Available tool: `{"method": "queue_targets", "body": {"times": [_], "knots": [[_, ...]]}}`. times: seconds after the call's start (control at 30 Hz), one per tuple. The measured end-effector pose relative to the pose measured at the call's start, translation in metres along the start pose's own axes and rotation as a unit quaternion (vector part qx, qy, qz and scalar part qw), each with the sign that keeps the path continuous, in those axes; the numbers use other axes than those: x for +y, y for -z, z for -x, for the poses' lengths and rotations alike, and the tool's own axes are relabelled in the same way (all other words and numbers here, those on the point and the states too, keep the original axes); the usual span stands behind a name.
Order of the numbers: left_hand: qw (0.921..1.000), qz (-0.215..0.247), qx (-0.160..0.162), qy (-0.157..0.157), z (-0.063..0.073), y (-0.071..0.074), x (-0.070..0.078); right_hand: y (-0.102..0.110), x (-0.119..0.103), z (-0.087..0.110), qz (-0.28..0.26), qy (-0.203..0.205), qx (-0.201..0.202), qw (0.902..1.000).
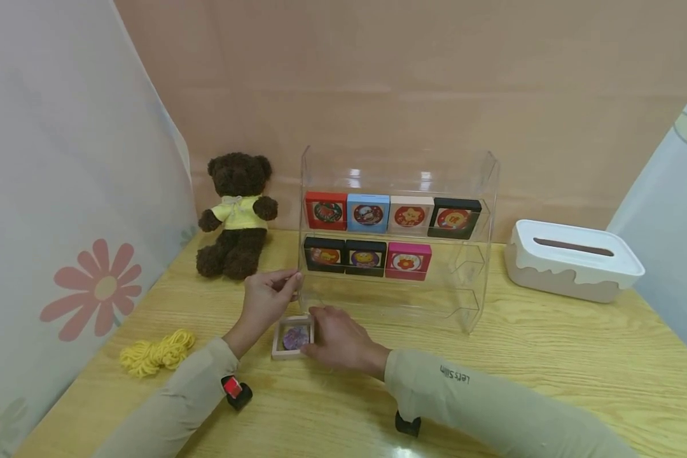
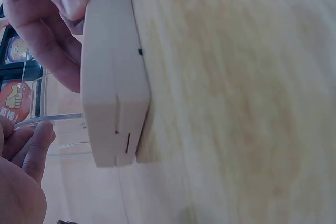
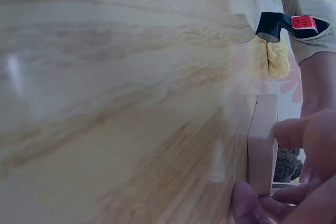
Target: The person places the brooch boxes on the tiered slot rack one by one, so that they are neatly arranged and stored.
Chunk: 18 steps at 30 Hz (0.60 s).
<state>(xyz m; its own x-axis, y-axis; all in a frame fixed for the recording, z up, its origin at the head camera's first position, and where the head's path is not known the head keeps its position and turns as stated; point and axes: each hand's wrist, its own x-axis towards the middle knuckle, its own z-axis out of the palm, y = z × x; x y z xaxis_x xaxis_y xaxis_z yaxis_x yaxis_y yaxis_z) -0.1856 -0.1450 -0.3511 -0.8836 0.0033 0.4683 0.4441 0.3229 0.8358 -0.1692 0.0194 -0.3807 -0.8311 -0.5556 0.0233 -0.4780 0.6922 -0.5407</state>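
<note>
A clear acrylic tiered rack (image 1: pixel 397 170) stands on the table. Its front left edge is pinched between the thumb and fingers of my left hand (image 1: pixel 264 302). Low in front of the rack, a small pale box frame (image 1: pixel 287 356) lies on the table with a round purple badge (image 1: pixel 295 338) in it. My right hand (image 1: pixel 343 340) grips this box by its right side; the thumb (image 2: pixel 73 1) on it shows in the left wrist view. Framed badges fill two tiers, among them a red one (image 1: pixel 326 211) and a pink one (image 1: pixel 408 261).
A brown teddy bear (image 1: pixel 237 216) in a yellow shirt sits left of the rack. Yellow yarn (image 1: pixel 157 353) lies by the left forearm. At the right stands a white tissue box (image 1: pixel 572 261). Flowered cloth (image 1: pixel 63 159) hangs along the left side.
</note>
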Motion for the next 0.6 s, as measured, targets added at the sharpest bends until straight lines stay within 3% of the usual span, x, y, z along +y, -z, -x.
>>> {"method": "queue_targets", "body": {"times": [0.3, 0.6], "knots": [[1.0, 0.006, -0.001, 0.002, 0.001, 0.0, -0.002, 0.001, -0.002, 0.002, 0.006, -0.01, -0.017, 0.9998], [1.0, 0.009, -0.001, -0.004, 0.001, 0.0, -0.001, 0.004, -0.003, 0.013, 0.025, 0.044, 0.036, 0.9981]]}}
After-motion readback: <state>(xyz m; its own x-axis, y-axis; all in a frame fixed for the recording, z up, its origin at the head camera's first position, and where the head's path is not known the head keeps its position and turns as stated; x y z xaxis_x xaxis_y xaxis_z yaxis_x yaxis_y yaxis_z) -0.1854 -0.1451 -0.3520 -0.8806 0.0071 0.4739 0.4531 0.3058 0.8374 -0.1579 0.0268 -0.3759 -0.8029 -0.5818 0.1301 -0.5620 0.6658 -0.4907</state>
